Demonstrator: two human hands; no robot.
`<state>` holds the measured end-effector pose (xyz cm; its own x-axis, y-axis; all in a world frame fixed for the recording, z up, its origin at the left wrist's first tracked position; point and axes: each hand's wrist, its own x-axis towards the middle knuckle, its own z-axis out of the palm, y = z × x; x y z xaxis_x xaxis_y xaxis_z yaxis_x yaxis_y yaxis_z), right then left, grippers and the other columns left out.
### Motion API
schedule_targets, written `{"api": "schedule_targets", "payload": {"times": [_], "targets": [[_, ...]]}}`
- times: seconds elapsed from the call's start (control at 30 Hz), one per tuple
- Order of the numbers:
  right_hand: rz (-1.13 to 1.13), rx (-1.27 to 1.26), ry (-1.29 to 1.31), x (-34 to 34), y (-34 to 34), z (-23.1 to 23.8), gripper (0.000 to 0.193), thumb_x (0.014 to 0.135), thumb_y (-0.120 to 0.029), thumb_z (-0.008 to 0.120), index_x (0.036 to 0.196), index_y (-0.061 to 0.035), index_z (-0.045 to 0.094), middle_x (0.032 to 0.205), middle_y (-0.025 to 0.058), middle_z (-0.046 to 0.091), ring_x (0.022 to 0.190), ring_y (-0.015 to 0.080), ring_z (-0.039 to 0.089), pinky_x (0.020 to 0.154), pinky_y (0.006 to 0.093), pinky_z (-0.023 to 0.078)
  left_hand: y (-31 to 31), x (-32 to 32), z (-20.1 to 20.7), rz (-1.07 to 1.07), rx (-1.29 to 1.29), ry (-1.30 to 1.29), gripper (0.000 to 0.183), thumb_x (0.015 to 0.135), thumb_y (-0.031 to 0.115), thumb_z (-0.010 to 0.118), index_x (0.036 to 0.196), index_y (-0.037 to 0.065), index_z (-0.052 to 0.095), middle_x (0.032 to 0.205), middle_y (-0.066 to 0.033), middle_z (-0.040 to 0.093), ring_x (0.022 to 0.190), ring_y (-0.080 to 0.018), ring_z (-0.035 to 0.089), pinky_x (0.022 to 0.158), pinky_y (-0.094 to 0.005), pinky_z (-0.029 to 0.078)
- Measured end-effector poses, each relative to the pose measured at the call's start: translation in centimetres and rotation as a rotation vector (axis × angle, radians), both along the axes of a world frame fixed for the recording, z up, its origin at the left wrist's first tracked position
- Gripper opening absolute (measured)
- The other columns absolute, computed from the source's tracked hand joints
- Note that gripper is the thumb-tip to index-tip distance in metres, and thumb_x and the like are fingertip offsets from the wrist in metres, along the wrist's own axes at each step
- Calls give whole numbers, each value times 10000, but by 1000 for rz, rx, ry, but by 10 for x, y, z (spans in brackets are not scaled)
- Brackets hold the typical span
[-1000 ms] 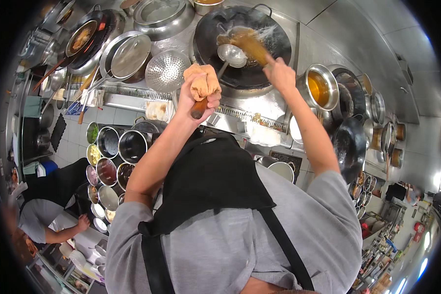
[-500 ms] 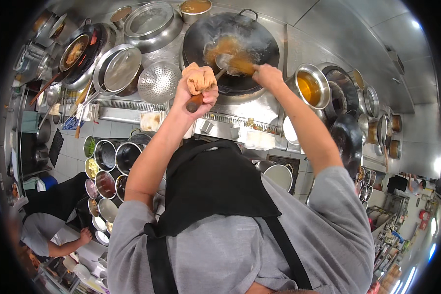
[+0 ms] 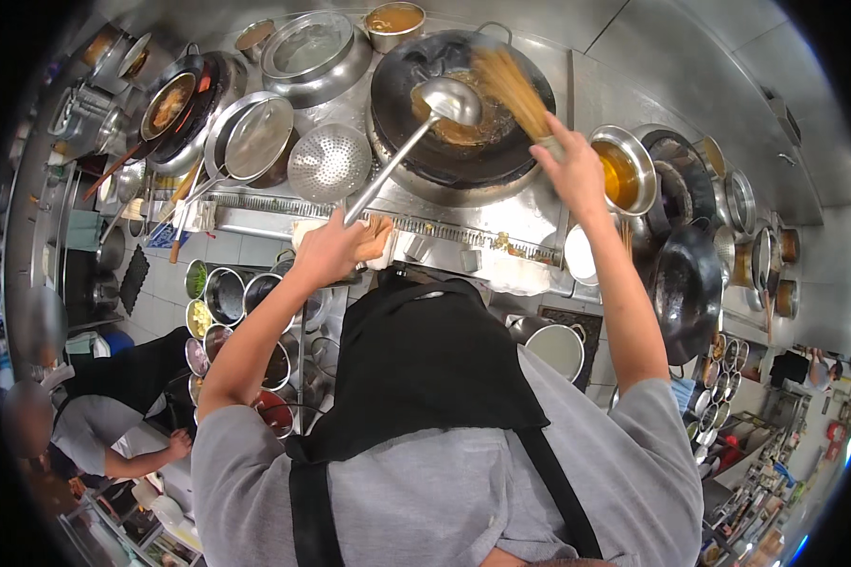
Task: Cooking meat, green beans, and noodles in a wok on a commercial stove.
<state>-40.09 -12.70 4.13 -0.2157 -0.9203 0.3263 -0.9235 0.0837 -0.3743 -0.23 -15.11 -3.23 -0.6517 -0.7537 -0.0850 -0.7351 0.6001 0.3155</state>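
Over the large black wok (image 3: 397, 146) on the stove, a steel ladle (image 3: 452, 100) hangs with its bowl above brown liquid (image 3: 473, 134). My left hand (image 3: 329, 251) is closed round the ladle's handle end, nearer to me than the stove's front edge. A folded tan cloth (image 3: 376, 236) is bunched in the same hand. My right hand (image 3: 575, 170) grips the bound end of a bamboo wok brush (image 3: 511, 83). The brush's bristles, a little blurred, are raised over the wok's far right side.
Left of the wok stand a perforated strainer (image 3: 329, 163) and a covered steel pot (image 3: 310, 59). A pot of amber oil (image 3: 617, 178) is at its right, near another black wok (image 3: 676, 295). Several food containers (image 3: 225, 295) stand lower left, by a co-worker (image 3: 113, 416).
The ladle has come up out of the wok as my left hand drew back toward me. My right hand has lifted the brush from the liquid, up and to the right. The view shifted slightly.
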Motion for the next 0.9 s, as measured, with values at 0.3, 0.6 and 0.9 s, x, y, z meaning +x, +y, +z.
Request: {"api": "schedule_targets", "payload": {"times": [0.3,0.6,0.9], "targets": [[-152,10,-444,1,1,-79,536,860,-306,650,1340,-116,508,1137,206,646,1028,370,632,880,415,485,78,-4,-38,278,57,76,438,683,223,757,1040,116,525,1008,-154,492,825,-394,600,674,-496,493],[-99,-147,-1265,127,107,-95,549,936,-122,579,1427,-6,362,1187,100,547,864,127,570,671,263,491,96,-59,-120,779,153,237,477,706,262,724,1097,62,539,1010,-210,520,915,-439,560,771,-515,468],[-221,-146,-1239,107,171,-107,533,946,-97,570,1428,-59,344,1064,43,549,722,75,522,577,226,477,120,-103,-53,690,103,451,590,700,390,706,1148,22,597,1147,-258,564,1099,-424,496,934,-514,372]]}}
